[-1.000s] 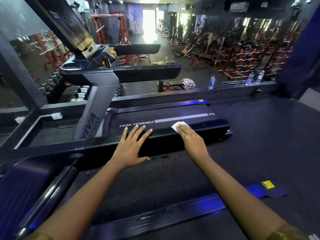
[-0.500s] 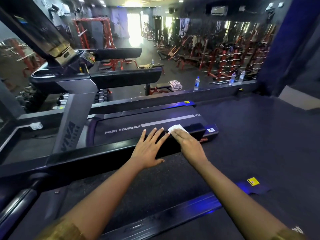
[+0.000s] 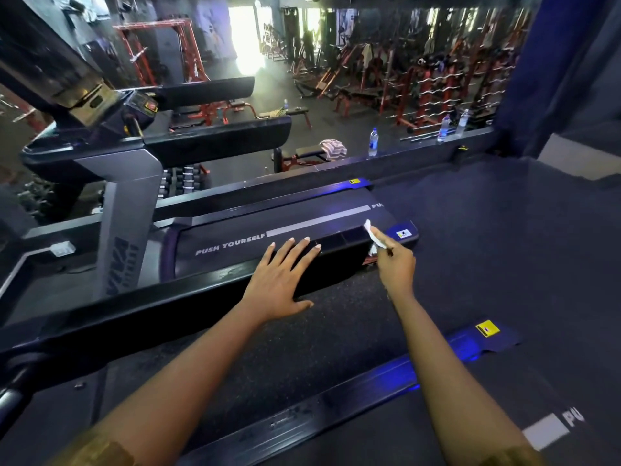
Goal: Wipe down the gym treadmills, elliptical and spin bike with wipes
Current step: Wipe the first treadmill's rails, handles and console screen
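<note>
A black treadmill lies across the middle, its belt (image 3: pixel 262 235) printed "PUSH YOURSELF". My left hand (image 3: pixel 280 282) rests flat with spread fingers on the near side rail (image 3: pixel 188 297). My right hand (image 3: pixel 396 267) pinches a small white wipe (image 3: pixel 374 237) at the rear end of that rail, beside the blue end cap (image 3: pixel 403 234) with a yellow sticker. The wipe stands up from my fingers, just off the rail's end. The grey upright (image 3: pixel 129 230) and console (image 3: pixel 111 105) rise at the left.
A second treadmill's side rail (image 3: pixel 336 398) with a blue glow runs below my arms. Water bottles (image 3: pixel 373 141) stand on the ledge beyond. Behind the glass are red weight racks (image 3: pixel 437 85) and benches. Dark rubber floor (image 3: pixel 504 237) lies to the right.
My right hand has slid the wipe right along the rail to its rear end and lifted it, now pinched instead of pressed flat. My left hand shifted right along the rail.
</note>
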A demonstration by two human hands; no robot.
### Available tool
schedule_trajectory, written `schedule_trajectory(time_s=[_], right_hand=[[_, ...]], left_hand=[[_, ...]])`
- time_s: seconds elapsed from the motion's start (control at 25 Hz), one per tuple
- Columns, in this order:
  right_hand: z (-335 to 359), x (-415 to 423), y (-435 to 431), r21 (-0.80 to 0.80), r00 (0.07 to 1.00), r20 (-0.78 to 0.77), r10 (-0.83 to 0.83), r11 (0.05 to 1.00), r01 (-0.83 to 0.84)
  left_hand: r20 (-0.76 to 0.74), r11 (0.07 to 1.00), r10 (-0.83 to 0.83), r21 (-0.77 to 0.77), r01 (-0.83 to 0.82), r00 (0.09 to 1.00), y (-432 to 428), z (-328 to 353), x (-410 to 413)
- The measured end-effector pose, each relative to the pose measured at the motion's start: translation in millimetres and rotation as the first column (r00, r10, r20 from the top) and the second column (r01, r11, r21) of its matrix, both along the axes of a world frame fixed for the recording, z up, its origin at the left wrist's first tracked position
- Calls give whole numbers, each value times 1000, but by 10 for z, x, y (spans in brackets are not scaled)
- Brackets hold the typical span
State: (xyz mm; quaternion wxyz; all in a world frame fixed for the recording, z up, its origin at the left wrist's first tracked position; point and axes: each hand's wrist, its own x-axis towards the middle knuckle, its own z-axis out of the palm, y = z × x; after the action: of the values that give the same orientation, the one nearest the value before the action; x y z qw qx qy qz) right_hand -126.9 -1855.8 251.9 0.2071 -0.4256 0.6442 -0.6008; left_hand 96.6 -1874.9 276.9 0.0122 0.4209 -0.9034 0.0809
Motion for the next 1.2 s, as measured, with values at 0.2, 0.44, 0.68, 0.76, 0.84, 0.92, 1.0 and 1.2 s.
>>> schedule_trajectory(time_s=[0.2, 0.44, 0.68, 0.76, 0.84, 0.92, 1.0, 1.2], right_hand=[[-449, 173, -112, 95, 925, 380, -34, 995, -3], [-680, 355, -36, 173, 809, 582, -84, 985, -22], [-548, 300, -120, 146, 862, 491, -127, 987, 63], [-614, 345, -41, 202, 871, 477, -118, 979, 22], [-620, 339, 100, 262, 883, 456, -115, 965, -9], [-574, 334, 273, 289, 892, 439, -105, 957, -30], [-492, 382, 459, 272, 883, 462, -80, 961, -56], [-313, 373, 892, 210, 871, 490, -43, 975, -70]], left_hand=[[-43, 1000, 8, 4, -8, 999, 4, 7, -9], [-27, 1000, 15, -9, -16, 1000, 34, 14, -7], [-23, 1000, 12, -18, -13, 1000, 32, -4, -8], [-31, 1000, 14, -11, -14, 999, 28, 13, -6], [-36, 1000, 12, 7, -12, 999, 40, 24, -2], [-34, 1000, 7, 29, -6, 999, 51, 32, -7], [-54, 999, 4, 53, -2, 999, 56, 64, 4], [-250, 986, -46, 146, 85, 967, 255, 63, -19]])
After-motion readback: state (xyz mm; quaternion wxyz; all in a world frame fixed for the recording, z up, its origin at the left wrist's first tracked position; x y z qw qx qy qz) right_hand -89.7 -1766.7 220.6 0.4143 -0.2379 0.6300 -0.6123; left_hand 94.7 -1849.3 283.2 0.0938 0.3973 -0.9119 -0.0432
